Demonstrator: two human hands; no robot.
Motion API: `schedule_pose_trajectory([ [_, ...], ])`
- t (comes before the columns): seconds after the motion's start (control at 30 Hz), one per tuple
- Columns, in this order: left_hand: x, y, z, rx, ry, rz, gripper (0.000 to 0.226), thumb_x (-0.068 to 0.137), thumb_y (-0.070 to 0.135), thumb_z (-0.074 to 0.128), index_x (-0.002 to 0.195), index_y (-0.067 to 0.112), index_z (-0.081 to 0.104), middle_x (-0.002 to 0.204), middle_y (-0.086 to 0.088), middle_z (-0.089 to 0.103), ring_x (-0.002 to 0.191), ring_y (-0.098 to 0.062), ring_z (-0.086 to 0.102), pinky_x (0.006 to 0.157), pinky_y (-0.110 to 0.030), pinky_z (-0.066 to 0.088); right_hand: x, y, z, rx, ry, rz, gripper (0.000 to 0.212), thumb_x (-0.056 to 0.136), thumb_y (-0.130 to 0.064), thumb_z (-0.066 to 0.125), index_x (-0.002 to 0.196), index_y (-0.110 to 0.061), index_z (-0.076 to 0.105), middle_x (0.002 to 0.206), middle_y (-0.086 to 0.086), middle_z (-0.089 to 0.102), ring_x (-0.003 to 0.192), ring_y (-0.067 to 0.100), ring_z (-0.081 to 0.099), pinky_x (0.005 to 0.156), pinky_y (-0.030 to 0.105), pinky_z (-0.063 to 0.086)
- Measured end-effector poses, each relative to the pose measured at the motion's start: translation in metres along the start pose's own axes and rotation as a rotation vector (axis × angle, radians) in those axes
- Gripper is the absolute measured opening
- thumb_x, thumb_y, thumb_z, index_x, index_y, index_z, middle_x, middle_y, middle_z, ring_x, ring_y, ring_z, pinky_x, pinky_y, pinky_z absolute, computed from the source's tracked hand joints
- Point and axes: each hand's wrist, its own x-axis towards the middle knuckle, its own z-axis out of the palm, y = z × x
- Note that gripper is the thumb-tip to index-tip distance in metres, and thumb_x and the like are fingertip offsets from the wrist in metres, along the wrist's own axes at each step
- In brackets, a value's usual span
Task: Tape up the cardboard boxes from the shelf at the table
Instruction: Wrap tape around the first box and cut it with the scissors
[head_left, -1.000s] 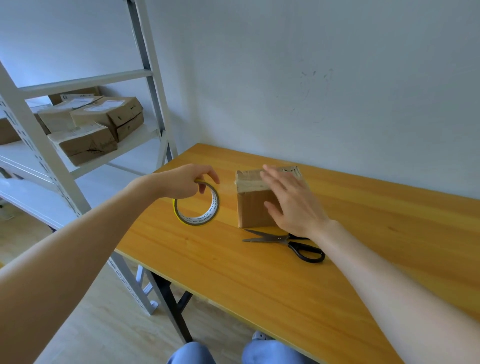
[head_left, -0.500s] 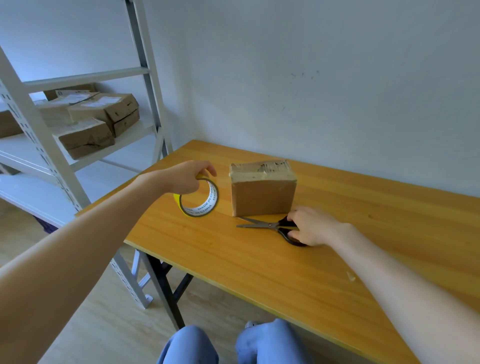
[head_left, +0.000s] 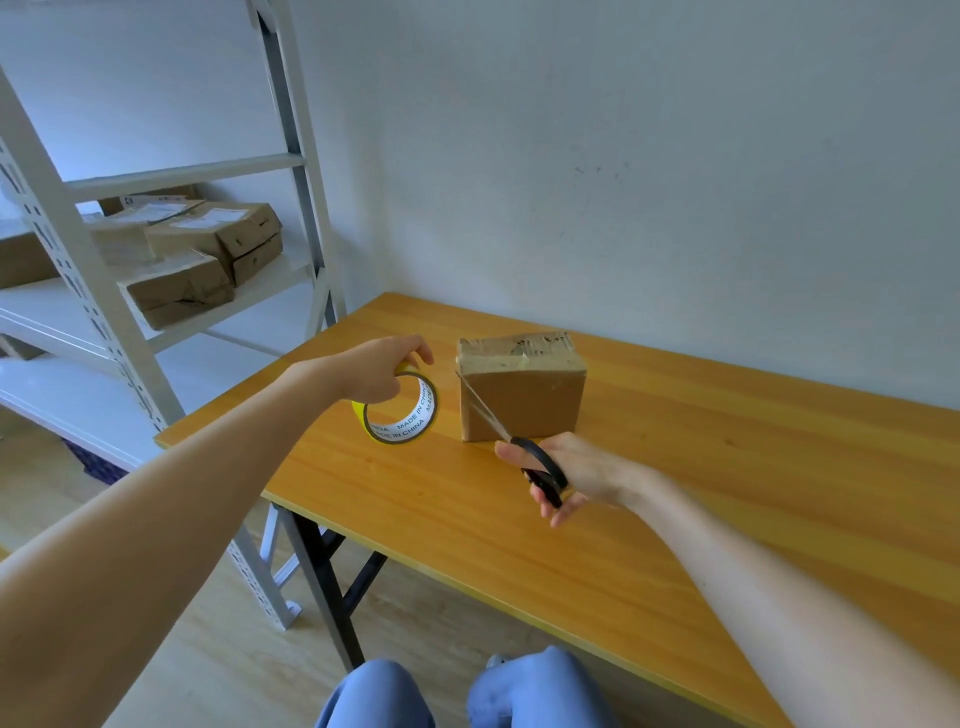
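A small cardboard box (head_left: 535, 400) with old tape on its top stands on the wooden table (head_left: 727, 467). Just left of it my left hand (head_left: 374, 371) grips a yellow tape roll (head_left: 410, 423) standing on edge on the table. My right hand (head_left: 571, 470) holds black-handled scissors (head_left: 540, 467) lifted off the table in front of the box. Their blades point up and left across the box's front left edge.
A white metal shelf rack (head_left: 93, 322) stands to the left of the table, holding several more cardboard boxes (head_left: 208, 249). A pale wall runs behind the table. My knees in blue trousers (head_left: 467, 691) show below the table's front edge.
My right hand left the top of the box, took hold of the scissors lying on the table and lifted them toward the box. My left hand kept its grip on the tape roll.
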Motion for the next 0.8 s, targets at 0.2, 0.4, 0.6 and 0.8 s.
schedule_pose_trajectory([
  [0.2, 0.0, 0.0, 0.0, -0.004, 0.007, 0.001, 0.056, 0.082, -0.014, 0.042, 0.126, 0.02, 0.046, 0.113, -0.003, 0.055, 0.076, -0.012, 0.05, 0.061, -0.025, 0.04, 0.009, -0.012, 0.019, 0.197, -0.099, -0.027, 0.067, 0.078, -0.07, 0.054, 0.089, -0.005, 0.057, 0.072, 0.007, 0.059, 0.066, 0.021, 0.062, 0.06, 0.032, 0.055],
  [0.4, -0.001, 0.005, 0.002, 0.01, 0.008, -0.025, 0.055, 0.082, -0.013, 0.04, 0.128, 0.017, 0.044, 0.109, -0.004, 0.055, 0.071, -0.012, 0.049, 0.058, -0.025, 0.038, 0.03, -0.031, 0.038, 0.344, 0.022, -0.055, 0.069, 0.083, -0.072, 0.052, 0.09, -0.004, 0.058, 0.077, 0.01, 0.061, 0.064, 0.022, 0.063, 0.052, 0.027, 0.052],
  [0.6, -0.004, 0.011, 0.005, 0.05, -0.012, -0.075, 0.056, 0.083, -0.015, 0.035, 0.128, 0.018, 0.039, 0.093, -0.018, 0.056, 0.065, -0.022, 0.045, 0.054, -0.032, 0.034, 0.034, -0.03, 0.043, 0.342, 0.052, -0.059, 0.068, 0.083, -0.075, 0.05, 0.088, -0.008, 0.057, 0.073, 0.007, 0.062, 0.063, 0.021, 0.063, 0.053, 0.024, 0.049],
  [0.8, -0.007, 0.016, 0.002, 0.113, 0.028, -0.058, 0.055, 0.084, -0.015, 0.036, 0.129, 0.017, 0.038, 0.086, -0.013, 0.054, 0.064, -0.015, 0.04, 0.053, -0.028, 0.032, 0.032, -0.029, 0.04, 0.308, 0.015, -0.018, 0.074, 0.08, -0.08, 0.047, 0.096, -0.008, 0.056, 0.077, 0.007, 0.061, 0.068, 0.021, 0.065, 0.056, 0.026, 0.049],
])
